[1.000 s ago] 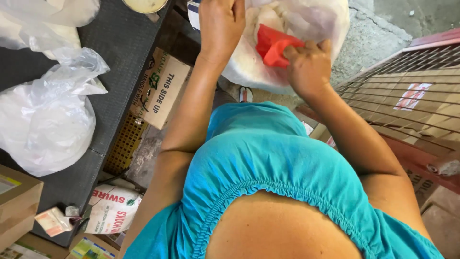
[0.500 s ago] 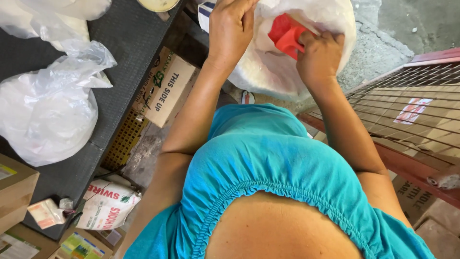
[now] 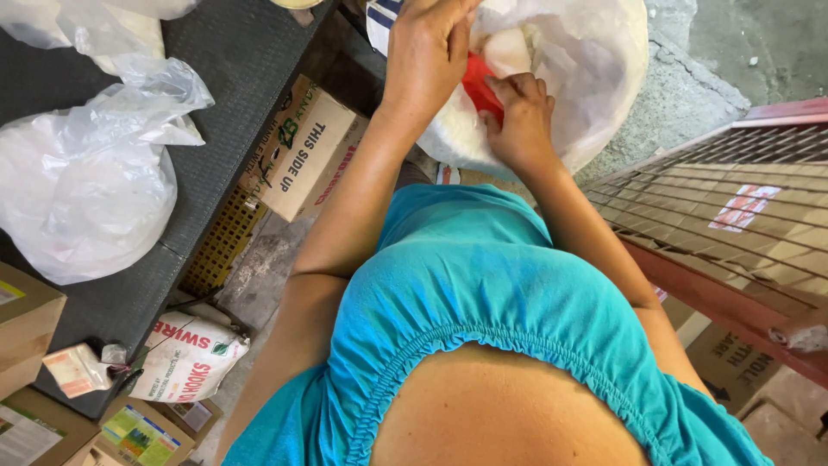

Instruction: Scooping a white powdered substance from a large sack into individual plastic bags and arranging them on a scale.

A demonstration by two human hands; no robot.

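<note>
Both hands have closed in on the red scoop, now mostly hidden. Left hand pinches the white plastic bag mouth at 12 o'clock, apparently holding it open. Right hand grips the scoop inside the bag. At 9 o'clock, a tied clear bag rests on the dark table.

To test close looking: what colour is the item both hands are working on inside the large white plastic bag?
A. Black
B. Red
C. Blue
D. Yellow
B: the left hand and right hand meet on a red item in the white bag.
</note>
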